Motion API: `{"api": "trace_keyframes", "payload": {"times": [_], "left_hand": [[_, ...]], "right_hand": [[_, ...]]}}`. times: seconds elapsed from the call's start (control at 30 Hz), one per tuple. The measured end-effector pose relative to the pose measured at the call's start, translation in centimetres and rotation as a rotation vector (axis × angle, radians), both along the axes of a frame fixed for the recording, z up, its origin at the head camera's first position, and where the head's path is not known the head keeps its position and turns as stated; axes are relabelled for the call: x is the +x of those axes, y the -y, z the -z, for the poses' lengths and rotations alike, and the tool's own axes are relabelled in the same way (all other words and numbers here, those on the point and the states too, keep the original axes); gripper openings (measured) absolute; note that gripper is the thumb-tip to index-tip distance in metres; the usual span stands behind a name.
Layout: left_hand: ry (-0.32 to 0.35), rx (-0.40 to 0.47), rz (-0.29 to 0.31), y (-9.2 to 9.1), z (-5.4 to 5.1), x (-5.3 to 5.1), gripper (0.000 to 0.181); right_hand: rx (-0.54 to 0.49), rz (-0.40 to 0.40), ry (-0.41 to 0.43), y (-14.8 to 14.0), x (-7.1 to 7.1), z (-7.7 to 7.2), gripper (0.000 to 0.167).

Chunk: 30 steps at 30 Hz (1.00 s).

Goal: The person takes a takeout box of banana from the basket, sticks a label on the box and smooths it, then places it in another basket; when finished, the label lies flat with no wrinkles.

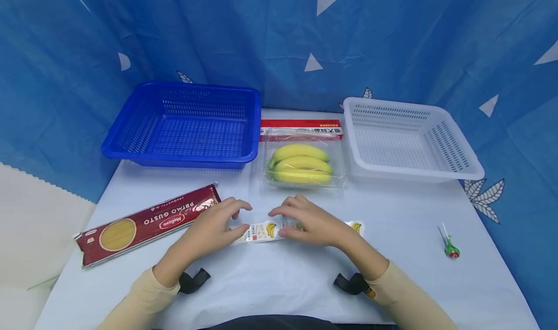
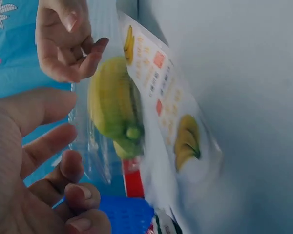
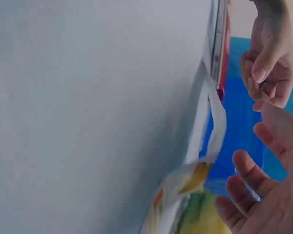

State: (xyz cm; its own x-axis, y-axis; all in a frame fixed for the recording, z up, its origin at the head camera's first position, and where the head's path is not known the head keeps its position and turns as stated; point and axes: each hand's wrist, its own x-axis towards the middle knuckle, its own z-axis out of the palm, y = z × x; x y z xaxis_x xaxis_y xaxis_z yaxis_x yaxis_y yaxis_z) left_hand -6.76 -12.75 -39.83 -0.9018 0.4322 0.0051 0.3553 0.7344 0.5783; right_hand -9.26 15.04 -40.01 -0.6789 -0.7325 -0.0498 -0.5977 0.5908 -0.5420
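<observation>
A long white paper strip printed with bananas and lettering (image 1: 258,232) lies across the table in front of me, partly hidden by my hands. Over its left end hovers my left hand (image 1: 216,226), fingers loosely bent and holding nothing. My right hand (image 1: 308,219) is above the strip's middle, thumb and fingers spread apart with nothing between them. In the left wrist view, the strip (image 2: 158,87) stands clear of the left fingers (image 2: 49,144). The right wrist view shows the strip (image 3: 217,122) bowed up off the table, apart from the right fingers.
Bananas (image 1: 301,164) sit in a clear plastic box (image 1: 340,165) behind my hands. A red box (image 1: 301,123) lies behind it. Blue basket (image 1: 196,160) at back left, white basket (image 1: 418,172) at back right. Spaghetti packet (image 1: 148,226) lies left, a lollipop (image 1: 451,248) right.
</observation>
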Motion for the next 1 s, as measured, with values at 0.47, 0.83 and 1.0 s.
{"api": "trace_keyframes", "payload": {"times": [0.47,0.83,1.0], "left_hand": [[0.036,-0.076,0.039,1.9,2.2,0.8,0.046],[0.033,-0.109,0.017,1.6,2.9,0.7,0.036],[0.023,-0.086,0.022,1.5,3.0,0.6,0.035]], "right_hand": [[0.174,-0.081,0.013,3.7,-0.4,2.0,0.054],[0.152,-0.084,0.135,4.2,-0.4,1.8,0.040],[0.134,-0.093,0.159,4.1,-0.5,1.8,0.039]]}}
